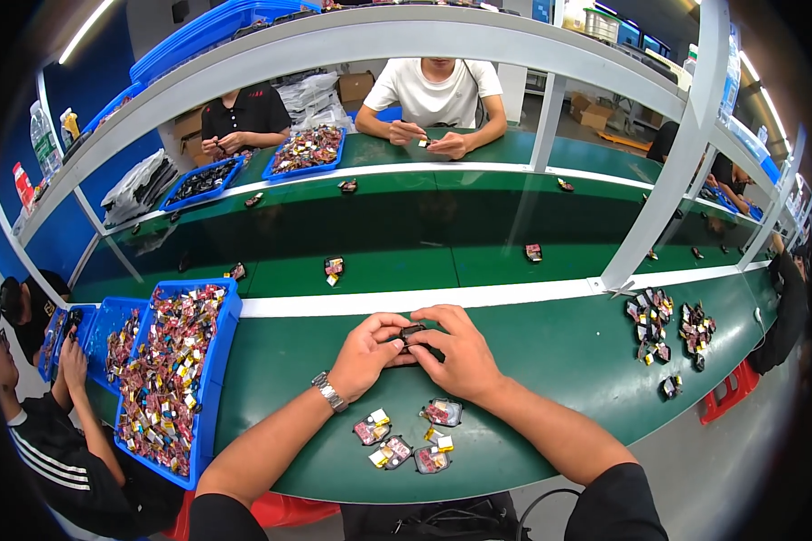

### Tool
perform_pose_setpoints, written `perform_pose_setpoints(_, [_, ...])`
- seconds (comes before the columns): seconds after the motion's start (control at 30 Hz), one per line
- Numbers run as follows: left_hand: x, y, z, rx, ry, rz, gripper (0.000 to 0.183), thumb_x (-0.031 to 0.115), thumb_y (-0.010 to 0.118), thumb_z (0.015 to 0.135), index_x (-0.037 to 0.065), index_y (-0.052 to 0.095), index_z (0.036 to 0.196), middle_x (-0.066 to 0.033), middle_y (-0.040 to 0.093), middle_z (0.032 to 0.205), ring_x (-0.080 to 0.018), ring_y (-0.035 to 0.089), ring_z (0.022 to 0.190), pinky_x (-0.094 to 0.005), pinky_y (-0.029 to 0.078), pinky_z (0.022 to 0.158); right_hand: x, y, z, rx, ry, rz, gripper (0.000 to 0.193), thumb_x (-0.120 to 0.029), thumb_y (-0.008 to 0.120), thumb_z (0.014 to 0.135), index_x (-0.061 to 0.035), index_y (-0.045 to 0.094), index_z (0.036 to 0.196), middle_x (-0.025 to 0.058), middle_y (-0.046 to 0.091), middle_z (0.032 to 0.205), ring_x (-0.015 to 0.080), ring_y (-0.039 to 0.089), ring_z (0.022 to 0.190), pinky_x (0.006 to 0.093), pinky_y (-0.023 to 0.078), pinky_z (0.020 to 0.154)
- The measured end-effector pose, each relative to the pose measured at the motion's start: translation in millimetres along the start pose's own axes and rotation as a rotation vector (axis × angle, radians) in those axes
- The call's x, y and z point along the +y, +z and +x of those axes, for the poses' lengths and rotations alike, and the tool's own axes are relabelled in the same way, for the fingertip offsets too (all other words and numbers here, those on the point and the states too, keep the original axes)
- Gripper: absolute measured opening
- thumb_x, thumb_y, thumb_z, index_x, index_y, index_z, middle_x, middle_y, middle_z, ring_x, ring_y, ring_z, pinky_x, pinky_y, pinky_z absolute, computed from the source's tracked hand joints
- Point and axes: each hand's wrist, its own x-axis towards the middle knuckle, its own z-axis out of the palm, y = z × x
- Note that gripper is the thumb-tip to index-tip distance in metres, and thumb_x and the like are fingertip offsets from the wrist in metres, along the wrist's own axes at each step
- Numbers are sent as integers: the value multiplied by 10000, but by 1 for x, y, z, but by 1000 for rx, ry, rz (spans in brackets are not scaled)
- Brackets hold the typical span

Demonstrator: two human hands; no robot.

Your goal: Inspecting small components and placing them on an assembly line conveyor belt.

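My left hand [366,357] and my right hand [461,355] meet over the green worktable [532,379]. Between their fingers and thumbs is a small black plastic casing [411,333], mostly covered by the fingers. Both hands are closed on it. A little nearer to me lie several small black casings [432,461] fitted with reddish circuit boards. Small white-and-yellow parts [444,443] show on or beside some of them.
To the left, a blue bin [228,343] is heaped with reddish boards. Clusters of black casings [650,317] lie at the right. Beyond a white rail [334,301], a green belt [388,248] carries scattered pieces. A shelf post [663,171] rises at right. Co-workers sit across and at left.
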Motion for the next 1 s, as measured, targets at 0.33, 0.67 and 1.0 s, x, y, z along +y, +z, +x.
perform_pose_setpoints(0.33, [-3,-4,1,-20,-7,-28,251,-38,455,971,-1,462,1219,-170,566,1246,-223,606,1132,-355,553,959,1,7,0,22,83,93,156,-81,732,779,-65,728,934,76,621,1165,271,553,1105,368,497,895])
perform_pose_setpoints(0.67, [-3,-2,1,-7,-19,-3,239,-44,457,969,-4,470,1205,-182,576,1247,-228,617,1119,-351,560,946,6,10,-4,25,147,145,185,-76,736,781,-92,744,965,63,624,1195,265,554,1123,364,502,903])
perform_pose_setpoints(1.0, [0,0,-1,52,-5,37,237,-68,452,960,-20,478,1191,-196,579,1246,-235,621,1111,-359,564,946,2,6,1,-3,98,157,173,-72,716,794,-79,739,966,68,617,1218,278,540,1145,373,494,917])
